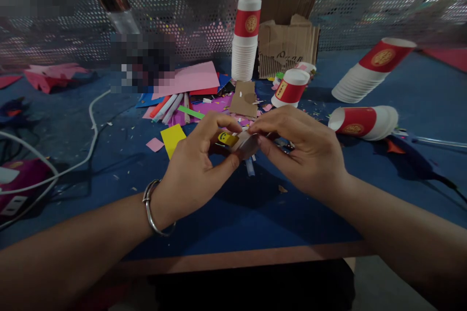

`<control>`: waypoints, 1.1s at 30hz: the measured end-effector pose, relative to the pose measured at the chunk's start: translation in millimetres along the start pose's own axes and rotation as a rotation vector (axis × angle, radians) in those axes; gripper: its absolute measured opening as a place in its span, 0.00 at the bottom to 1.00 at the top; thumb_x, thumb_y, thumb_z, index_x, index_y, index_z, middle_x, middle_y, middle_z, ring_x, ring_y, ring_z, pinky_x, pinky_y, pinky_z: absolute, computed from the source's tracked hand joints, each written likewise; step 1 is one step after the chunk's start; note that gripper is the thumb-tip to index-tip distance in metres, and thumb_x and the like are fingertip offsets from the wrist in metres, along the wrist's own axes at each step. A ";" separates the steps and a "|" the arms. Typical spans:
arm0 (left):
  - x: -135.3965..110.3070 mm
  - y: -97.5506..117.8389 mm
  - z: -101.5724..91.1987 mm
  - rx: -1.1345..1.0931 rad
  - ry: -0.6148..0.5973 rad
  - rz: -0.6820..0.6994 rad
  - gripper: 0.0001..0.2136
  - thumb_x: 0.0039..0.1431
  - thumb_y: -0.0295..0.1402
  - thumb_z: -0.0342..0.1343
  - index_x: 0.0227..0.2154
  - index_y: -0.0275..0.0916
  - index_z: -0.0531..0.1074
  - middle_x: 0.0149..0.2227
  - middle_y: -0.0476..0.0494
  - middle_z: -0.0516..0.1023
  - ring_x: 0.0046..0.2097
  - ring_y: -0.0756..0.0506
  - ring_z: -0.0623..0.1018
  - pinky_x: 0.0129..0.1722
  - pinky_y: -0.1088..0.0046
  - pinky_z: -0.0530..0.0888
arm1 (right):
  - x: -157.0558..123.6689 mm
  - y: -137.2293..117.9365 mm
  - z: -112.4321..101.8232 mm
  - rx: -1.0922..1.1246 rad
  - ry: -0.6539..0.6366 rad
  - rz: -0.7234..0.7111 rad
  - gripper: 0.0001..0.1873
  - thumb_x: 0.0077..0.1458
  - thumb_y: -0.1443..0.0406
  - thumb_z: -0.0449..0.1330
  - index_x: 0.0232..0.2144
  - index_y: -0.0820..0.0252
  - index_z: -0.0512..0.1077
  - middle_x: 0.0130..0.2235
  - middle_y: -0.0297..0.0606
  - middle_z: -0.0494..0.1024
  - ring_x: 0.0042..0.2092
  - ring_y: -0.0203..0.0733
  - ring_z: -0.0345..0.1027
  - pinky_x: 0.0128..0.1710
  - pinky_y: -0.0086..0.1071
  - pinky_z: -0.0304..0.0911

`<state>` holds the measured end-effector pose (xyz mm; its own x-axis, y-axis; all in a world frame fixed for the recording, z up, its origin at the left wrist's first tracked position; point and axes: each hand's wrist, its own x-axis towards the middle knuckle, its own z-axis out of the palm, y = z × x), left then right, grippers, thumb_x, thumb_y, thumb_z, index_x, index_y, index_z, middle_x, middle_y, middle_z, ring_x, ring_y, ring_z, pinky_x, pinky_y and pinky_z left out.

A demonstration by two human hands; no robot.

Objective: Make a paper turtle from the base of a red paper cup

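Over the near middle of the blue table, my left hand (195,170) and my right hand (306,150) come together around a small pale disc-like piece (248,145). My left thumb and index finger pinch its left side. On its right edge, the right thumb and fingertips press together. A small yellow piece with a black smiley face (226,138) shows between my left fingers; whether it is joined to the pale piece I cannot tell. Just below the fingers, a short translucent blue strip (250,167) is visible.
Behind my hands are a cardboard scrap (243,99), markers (171,109), pink paper (193,77) and a tall paper cup stack (243,58). A cardboard box (288,48) stands farther back. At right lie tipped cups (365,121) and a dark blue glue gun (416,155). A white cable (93,126) crosses the left.
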<state>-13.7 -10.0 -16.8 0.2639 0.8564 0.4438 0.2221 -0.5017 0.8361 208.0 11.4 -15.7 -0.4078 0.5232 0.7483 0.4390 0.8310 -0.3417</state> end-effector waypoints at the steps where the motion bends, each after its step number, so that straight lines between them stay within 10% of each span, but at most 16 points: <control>1: -1.0 -0.8 -0.7 0.031 -0.007 0.016 0.16 0.61 0.21 0.64 0.48 0.44 0.74 0.47 0.48 0.82 0.45 0.48 0.83 0.47 0.69 0.80 | -0.3 0.1 -0.1 -0.001 -0.002 0.001 0.15 0.65 0.75 0.62 0.47 0.52 0.82 0.48 0.41 0.86 0.51 0.49 0.83 0.54 0.44 0.80; 17: -3.9 -2.7 -2.5 0.119 0.021 0.105 0.15 0.62 0.23 0.68 0.49 0.47 0.79 0.46 0.51 0.86 0.46 0.46 0.86 0.47 0.69 0.85 | 2.1 -3.8 -3.7 -0.045 0.001 -0.025 0.14 0.65 0.75 0.61 0.46 0.56 0.80 0.46 0.42 0.86 0.50 0.47 0.82 0.51 0.41 0.77; 33: 7.5 3.9 -6.7 -0.122 -0.034 -0.181 0.19 0.58 0.31 0.72 0.51 0.43 0.79 0.48 0.45 0.88 0.46 0.43 0.87 0.47 0.65 0.85 | 1.6 -1.3 -0.9 -0.006 -0.045 0.012 0.16 0.67 0.74 0.60 0.48 0.51 0.81 0.47 0.40 0.86 0.50 0.48 0.82 0.51 0.43 0.79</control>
<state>-17.2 -4.8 -8.0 0.2624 0.9256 0.2729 0.1537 -0.3193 0.9351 207.5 11.0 -13.6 -0.4382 0.5412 0.7177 0.4489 0.8235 -0.3468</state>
